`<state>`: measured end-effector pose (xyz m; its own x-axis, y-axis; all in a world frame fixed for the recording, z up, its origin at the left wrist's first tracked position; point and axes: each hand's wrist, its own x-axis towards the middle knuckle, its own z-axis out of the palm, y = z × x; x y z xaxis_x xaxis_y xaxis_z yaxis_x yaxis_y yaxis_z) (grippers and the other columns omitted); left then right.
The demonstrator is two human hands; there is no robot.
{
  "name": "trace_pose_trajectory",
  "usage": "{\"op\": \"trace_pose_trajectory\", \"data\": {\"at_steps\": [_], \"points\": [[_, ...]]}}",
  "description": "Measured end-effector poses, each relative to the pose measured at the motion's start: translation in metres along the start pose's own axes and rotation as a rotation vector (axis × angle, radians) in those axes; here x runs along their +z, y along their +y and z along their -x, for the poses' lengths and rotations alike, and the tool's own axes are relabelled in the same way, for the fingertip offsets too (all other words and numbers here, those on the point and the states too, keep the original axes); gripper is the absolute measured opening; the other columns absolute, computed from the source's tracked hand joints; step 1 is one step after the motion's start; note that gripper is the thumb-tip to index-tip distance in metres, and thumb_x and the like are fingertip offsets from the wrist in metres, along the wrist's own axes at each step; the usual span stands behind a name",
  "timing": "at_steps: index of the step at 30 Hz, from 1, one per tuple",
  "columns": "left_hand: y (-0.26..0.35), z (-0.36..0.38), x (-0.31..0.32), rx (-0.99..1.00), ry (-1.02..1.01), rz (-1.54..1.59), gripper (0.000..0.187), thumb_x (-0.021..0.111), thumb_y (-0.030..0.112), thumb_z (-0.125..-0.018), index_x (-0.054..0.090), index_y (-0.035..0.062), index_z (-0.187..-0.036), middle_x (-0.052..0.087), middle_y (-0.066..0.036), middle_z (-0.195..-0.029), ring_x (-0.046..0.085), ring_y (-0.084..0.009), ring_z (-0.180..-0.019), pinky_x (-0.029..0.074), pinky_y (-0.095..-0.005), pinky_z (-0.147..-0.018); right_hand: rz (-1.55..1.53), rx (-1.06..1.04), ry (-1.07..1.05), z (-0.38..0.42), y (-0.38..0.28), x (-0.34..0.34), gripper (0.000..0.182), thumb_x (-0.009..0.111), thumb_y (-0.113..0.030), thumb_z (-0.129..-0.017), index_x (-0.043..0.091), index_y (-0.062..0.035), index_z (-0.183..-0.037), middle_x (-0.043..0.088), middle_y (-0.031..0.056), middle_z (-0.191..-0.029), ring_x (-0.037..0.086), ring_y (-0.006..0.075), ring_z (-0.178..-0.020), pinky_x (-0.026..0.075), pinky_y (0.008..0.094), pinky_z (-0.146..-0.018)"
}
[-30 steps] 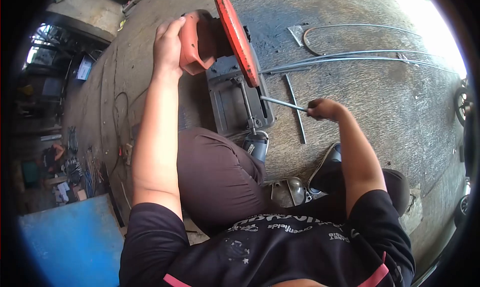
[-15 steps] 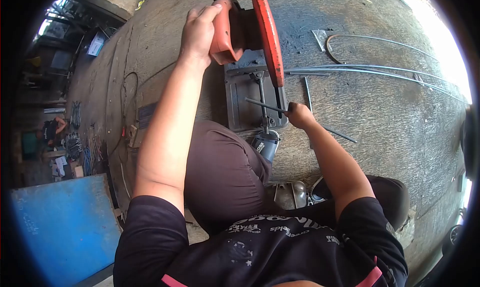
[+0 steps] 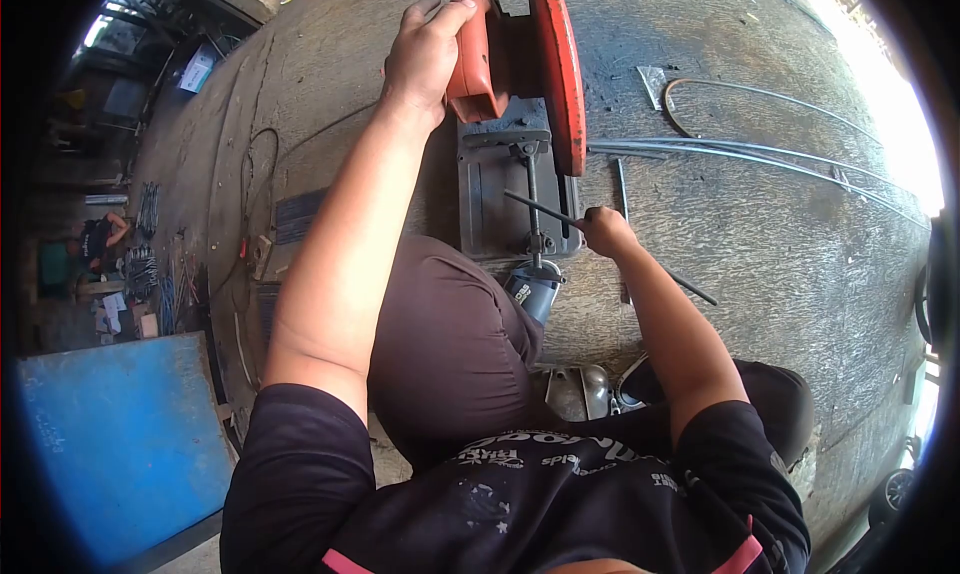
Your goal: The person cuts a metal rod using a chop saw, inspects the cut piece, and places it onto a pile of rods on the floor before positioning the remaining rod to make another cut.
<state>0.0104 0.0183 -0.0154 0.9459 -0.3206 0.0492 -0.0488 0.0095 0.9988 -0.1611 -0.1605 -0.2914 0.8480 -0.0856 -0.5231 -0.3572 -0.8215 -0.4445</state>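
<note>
Head view, near to far: I count two hands. The right hand is closed round one metal rod that slants over the right edge of the saw base; its tip lies past the single clamp screw, and I can't tell whether they touch. The left hand is wrapped round the one orange handle, with one red guard raised above the base's far right corner. I'd worry that a slipping left grip would let the guard side drop toward the right hand, or that the rod, seemingly only hand-held, could twist. Beyond the base's right edge, one short bar lies on the floor; farther out are at least two long rods, overlapping.
</note>
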Motion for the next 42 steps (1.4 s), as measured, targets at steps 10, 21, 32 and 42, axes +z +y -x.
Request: {"op": "trace_pose_trajectory", "data": {"at_steps": [10,21,32,42], "points": [[0.008,0.008,-0.004,-0.081,-0.07,0.038,0.051,0.063,0.032,-0.089,0.049,-0.0034,-0.122,0.06,-0.014,-0.103,0.063,-0.021,-0.087,0.054,-0.0347,-0.076,-0.516,0.055,-0.159,0.011,0.034,-0.018,0.039,0.05,-0.036,-0.1,0.069,-0.0025,-0.093,0.065,0.009,-0.073,0.061,0.0227,-0.065,0.05,0.0365,-0.064],[0.026,0.01,0.0,-0.29,-0.12,0.202,0.04,0.064,0.033,-0.088,0.057,0.0034,-0.115,0.06,-0.011,-0.094,0.062,-0.0233,-0.077,0.057,-0.0412,-0.07,-0.733,-0.034,-0.191,0.081,0.112,-0.084,0.036,0.045,-0.033,-0.103,0.064,-0.0026,-0.099,0.047,-0.0019,-0.062,0.041,0.0105,-0.056,0.035,0.0285,-0.055],[0.016,-0.013,0.0,-0.235,-0.106,-0.046,0.049,0.074,0.02,-0.083,0.046,0.001,-0.118,0.06,-0.011,-0.092,0.063,-0.0176,-0.071,0.056,-0.0286,-0.06,-1.391,0.0,0.106,0.031,0.053,-0.078,0.028,0.049,-0.033,-0.101,0.054,-0.0055,-0.096,0.048,0.0014,-0.07,0.046,0.0139,-0.055,0.041,0.0296,-0.05],[0.029,-0.002,0.008,-0.232,-0.078,-0.078,0.045,0.066,0.011,-0.088,0.045,-0.002,-0.125,0.061,-0.014,-0.096,0.065,-0.0198,-0.078,0.057,-0.0286,-0.066,-1.714,-0.09,-0.075,0.015,0.051,0.006,0.028,0.046,-0.037,-0.103,0.051,-0.0103,-0.097,0.042,-0.0002,-0.066,0.037,0.0104,-0.051,0.032,0.0254,-0.045]]}}
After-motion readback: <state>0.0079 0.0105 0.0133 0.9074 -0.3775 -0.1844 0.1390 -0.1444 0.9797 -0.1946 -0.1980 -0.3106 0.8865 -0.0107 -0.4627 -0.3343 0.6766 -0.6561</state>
